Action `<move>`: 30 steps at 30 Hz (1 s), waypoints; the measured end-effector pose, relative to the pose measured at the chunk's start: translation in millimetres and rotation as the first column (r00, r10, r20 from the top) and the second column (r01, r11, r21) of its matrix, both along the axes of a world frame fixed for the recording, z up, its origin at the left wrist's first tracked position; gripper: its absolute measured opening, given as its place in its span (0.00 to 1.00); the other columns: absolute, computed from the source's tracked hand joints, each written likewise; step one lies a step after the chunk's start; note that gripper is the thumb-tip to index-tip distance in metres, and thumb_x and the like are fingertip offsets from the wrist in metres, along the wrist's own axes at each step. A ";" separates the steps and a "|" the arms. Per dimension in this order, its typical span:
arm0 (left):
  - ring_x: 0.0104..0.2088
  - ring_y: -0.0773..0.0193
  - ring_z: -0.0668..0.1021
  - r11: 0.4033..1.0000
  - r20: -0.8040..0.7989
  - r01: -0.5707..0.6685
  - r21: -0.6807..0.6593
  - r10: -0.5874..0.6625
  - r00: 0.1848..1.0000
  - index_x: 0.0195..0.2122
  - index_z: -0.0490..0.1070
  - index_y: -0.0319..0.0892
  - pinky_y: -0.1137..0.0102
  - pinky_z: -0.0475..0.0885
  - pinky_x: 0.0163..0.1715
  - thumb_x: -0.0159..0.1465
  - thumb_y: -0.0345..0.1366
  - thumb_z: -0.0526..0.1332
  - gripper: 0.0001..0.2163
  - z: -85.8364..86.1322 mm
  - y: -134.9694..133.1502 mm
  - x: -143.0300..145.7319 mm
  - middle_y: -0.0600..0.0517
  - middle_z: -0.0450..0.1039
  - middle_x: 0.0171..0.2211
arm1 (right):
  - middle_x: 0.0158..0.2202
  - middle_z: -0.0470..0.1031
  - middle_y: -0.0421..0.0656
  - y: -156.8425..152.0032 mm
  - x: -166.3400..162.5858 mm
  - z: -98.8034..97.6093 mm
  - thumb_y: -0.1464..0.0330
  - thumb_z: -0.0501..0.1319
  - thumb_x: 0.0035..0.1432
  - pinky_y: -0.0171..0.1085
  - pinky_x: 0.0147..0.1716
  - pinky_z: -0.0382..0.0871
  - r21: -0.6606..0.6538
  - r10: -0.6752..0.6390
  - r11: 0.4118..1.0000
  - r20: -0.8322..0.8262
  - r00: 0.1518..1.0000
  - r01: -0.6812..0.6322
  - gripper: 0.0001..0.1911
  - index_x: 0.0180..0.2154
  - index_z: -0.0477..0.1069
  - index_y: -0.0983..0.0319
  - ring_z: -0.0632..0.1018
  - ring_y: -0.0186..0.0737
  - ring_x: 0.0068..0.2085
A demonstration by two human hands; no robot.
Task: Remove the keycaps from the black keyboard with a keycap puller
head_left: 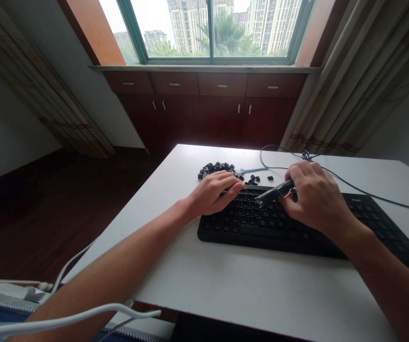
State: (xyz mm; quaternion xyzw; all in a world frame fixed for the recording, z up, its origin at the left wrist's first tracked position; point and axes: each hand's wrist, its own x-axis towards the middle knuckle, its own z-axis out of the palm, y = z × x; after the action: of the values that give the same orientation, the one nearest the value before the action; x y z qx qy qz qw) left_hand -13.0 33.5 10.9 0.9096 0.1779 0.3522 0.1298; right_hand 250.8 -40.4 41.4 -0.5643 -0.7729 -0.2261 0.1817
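Fingers of my right hand [311, 197] are pinching a tool [273, 193] over the keyboard [256, 230]; my left hand [215, 191] is resting, fingers together, near heaped keys [218, 167], far drawers [222, 84] sitting closed.

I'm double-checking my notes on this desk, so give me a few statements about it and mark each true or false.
1. The right hand holds a dark tool over the keyboard. True.
2. The keyboard is white. False: it is black.
3. A pile of small black pieces lies beyond the left hand. True.
4. The blue tool is in the left hand. False: it lies on the table, beyond the keyboard.
5. A black cable lies partly looped on the table. True.
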 end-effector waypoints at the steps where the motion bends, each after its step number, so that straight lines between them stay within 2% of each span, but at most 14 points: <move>1: 0.42 0.60 0.79 1.000 -0.003 0.009 0.005 -0.009 1.000 0.44 0.74 0.42 0.61 0.76 0.44 0.74 0.36 0.51 0.12 0.6 -0.2 0.0 0.47 0.79 0.40 | 0.39 0.73 0.52 0.2 -0.2 -0.5 0.67 0.60 0.52 0.48 0.41 0.66 -0.001 0.000 1.000 0.002 1.000 0.000 0.10 0.38 0.67 0.62 0.71 0.55 0.42; 8: 0.43 0.60 0.79 0.999 -0.012 0.051 0.016 -0.051 0.999 0.48 0.74 0.43 0.61 0.77 0.46 0.73 0.37 0.53 0.11 4.8 -2.4 -0.4 0.47 0.80 0.43 | 0.42 0.74 0.52 -1.0 -9.9 -6.8 0.69 0.59 0.57 0.48 0.43 0.66 -0.010 0.017 1.000 0.018 1.000 -0.017 0.08 0.40 0.70 0.63 0.72 0.55 0.44; 15: 0.42 0.60 0.80 0.995 0.000 0.049 0.085 -0.050 0.999 0.49 0.76 0.45 0.62 0.78 0.45 0.68 0.43 0.63 0.12 0.7 1.0 1.9 0.48 0.81 0.43 | 0.43 0.75 0.51 -3.2 -15.8 -6.4 0.72 0.60 0.57 0.48 0.43 0.67 0.011 0.120 0.993 -0.044 0.992 -0.119 0.08 0.40 0.70 0.62 0.73 0.54 0.44; 19: 0.42 0.61 0.80 0.992 0.003 0.038 0.116 -0.039 0.999 0.50 0.76 0.44 0.63 0.78 0.45 0.66 0.43 0.65 0.14 -3.8 3.5 3.5 0.47 0.81 0.43 | 0.42 0.75 0.49 -4.4 -18.0 -7.9 0.73 0.60 0.57 0.47 0.43 0.68 0.059 0.204 0.978 -0.081 0.976 -0.199 0.07 0.40 0.70 0.61 0.73 0.52 0.43; 25: 0.38 0.61 0.81 0.995 0.026 0.011 0.098 -0.014 1.000 0.48 0.78 0.40 0.64 0.78 0.42 0.67 0.40 0.65 0.12 -6.7 4.8 3.7 0.47 0.82 0.40 | 0.49 0.73 0.54 -8.3 -23.3 -10.4 0.72 0.63 0.56 0.51 0.45 0.68 0.202 0.247 0.955 -0.132 0.960 -0.218 0.19 0.50 0.68 0.63 0.73 0.56 0.48; 28: 0.38 0.61 0.81 0.997 0.062 -0.052 0.051 0.049 0.997 0.48 0.78 0.40 0.66 0.78 0.40 0.68 0.40 0.64 0.12 -5.3 3.5 3.6 0.46 0.82 0.40 | 0.43 0.75 0.52 -11.6 -27.0 -8.4 0.69 0.65 0.57 0.49 0.44 0.69 0.265 0.334 0.922 -0.180 0.925 -0.281 0.10 0.42 0.71 0.63 0.75 0.52 0.44; 30: 0.38 0.62 0.81 0.996 0.095 -0.088 0.021 0.085 0.992 0.48 0.78 0.40 0.67 0.78 0.39 0.68 0.40 0.64 0.12 -3.2 1.8 4.2 0.47 0.82 0.39 | 0.35 0.75 0.47 -13.1 -30.3 -8.4 0.67 0.65 0.59 0.45 0.40 0.70 0.197 0.369 0.924 -0.239 0.898 -0.327 0.05 0.34 0.71 0.61 0.75 0.46 0.37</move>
State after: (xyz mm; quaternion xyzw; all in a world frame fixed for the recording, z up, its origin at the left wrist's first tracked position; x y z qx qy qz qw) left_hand -8.8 35.3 7.8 0.8851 0.2064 0.4021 0.1112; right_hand 220.5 -53.5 33.0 -0.4268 -0.8096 -0.1685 0.3661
